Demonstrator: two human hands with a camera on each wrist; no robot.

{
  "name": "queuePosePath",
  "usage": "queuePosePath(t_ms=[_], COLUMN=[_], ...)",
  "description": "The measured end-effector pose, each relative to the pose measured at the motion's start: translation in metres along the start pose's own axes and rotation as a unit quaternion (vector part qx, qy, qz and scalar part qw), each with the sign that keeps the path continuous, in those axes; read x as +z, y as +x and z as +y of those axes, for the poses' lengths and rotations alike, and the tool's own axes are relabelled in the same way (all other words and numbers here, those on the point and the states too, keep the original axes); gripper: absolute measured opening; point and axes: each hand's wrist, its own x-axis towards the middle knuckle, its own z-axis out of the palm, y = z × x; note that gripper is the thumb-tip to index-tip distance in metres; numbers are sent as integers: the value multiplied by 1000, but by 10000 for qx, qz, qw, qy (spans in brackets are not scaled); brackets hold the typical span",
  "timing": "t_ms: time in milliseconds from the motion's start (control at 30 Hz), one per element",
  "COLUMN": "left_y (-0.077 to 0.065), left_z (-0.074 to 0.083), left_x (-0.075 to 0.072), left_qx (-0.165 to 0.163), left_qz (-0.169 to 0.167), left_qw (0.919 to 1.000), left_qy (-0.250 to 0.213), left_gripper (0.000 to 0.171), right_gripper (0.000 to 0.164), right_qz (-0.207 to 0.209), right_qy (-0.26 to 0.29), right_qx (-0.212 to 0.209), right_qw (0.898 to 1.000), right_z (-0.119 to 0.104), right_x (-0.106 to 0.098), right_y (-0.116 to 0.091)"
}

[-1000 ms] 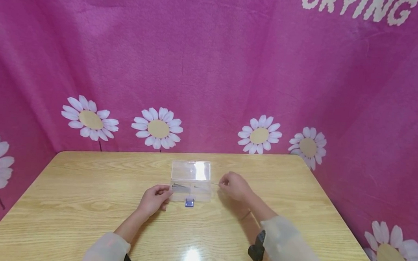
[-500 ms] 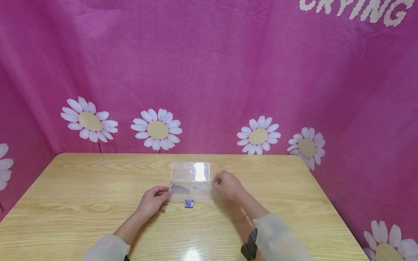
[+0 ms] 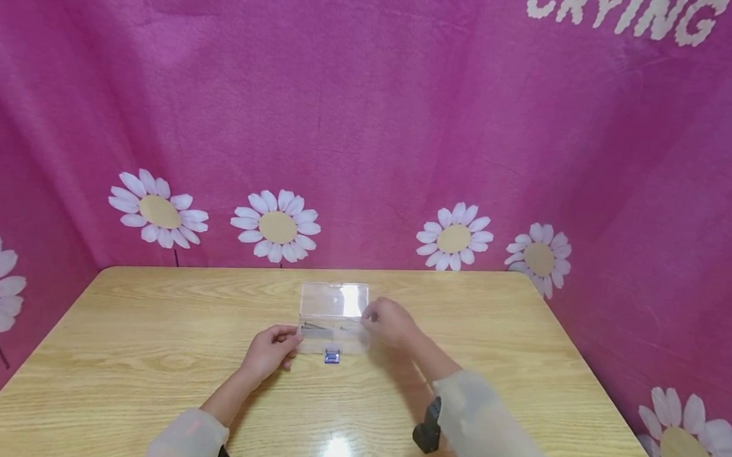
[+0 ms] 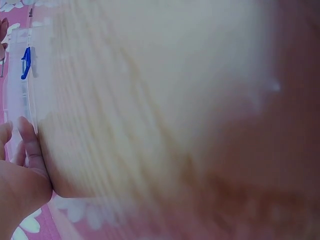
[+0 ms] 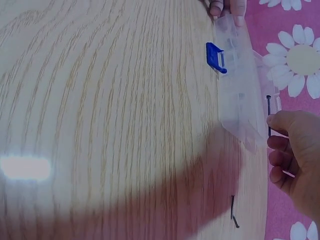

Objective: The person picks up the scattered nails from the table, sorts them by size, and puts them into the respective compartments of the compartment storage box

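Observation:
A clear plastic box (image 3: 350,345) with a blue latch (image 3: 332,356) lies on the table, its transparent lid (image 3: 321,299) raised at the back. Dark nails (image 3: 314,327) lie in its left part. My left hand (image 3: 266,351) holds the box by its left end, and its fingers (image 5: 239,12) show there in the right wrist view. Between thumb and fingers, my right hand (image 3: 392,323) pinches a long dark nail (image 5: 269,105) over the box's right end. The left wrist view shows the latch (image 4: 26,64) and part of the left hand (image 4: 25,180).
More dark nails (image 5: 232,206) lie on the wooden table (image 3: 148,355) to the right, under the right forearm in the head view. A pink curtain (image 3: 372,118) with daisies hangs behind the table's far edge.
My right hand has moved left with the nail, from beside the box to over its right end. My left hand stays at the box's left end.

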Motion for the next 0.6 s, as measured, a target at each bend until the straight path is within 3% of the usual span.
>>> queuePosePath(t_ms=[300,600], left_y=[0,2], left_z=[-1,-4], left_x=[0,1], left_qx=[102,62], left_qz=[21,65], left_qw=[9999,10000], left_qy=[-17,-43], left_gripper=[36,36], right_gripper=[12,18], right_qz=[-203,-305], right_qy=[274,270], right_qx=[308,303], right_qw=[9989,9987], right_z=[-6,-8], right_x=[8,15], right_y=[3,5])
